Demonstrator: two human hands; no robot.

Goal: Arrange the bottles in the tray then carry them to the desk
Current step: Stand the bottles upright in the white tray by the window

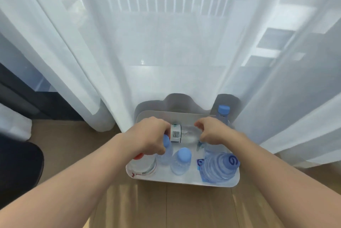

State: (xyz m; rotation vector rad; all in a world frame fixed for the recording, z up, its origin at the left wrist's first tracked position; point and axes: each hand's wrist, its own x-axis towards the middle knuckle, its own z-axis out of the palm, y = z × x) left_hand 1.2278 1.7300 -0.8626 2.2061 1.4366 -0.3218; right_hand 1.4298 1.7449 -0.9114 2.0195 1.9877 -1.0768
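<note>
A white tray [184,182] sits on the wooden floor by the curtain, with several clear plastic bottles standing in it. A clear bottle with a barcode label [181,133] lies sideways above the back of the tray. My left hand [147,138] grips its label end and my right hand [215,132] holds its other end. In the front row stand a red-capped bottle [144,165], a blue-capped bottle [181,161] and a wide ribbed bottle [219,166]. Another blue-capped bottle [167,151] stands under my left hand. One more blue-capped bottle [223,113] stands at the tray's back right.
A sheer white curtain [166,52] hangs right behind the tray and brushes its back edge. Wooden floor [166,207] stretches toward me. A dark object [18,168] sits at the left edge.
</note>
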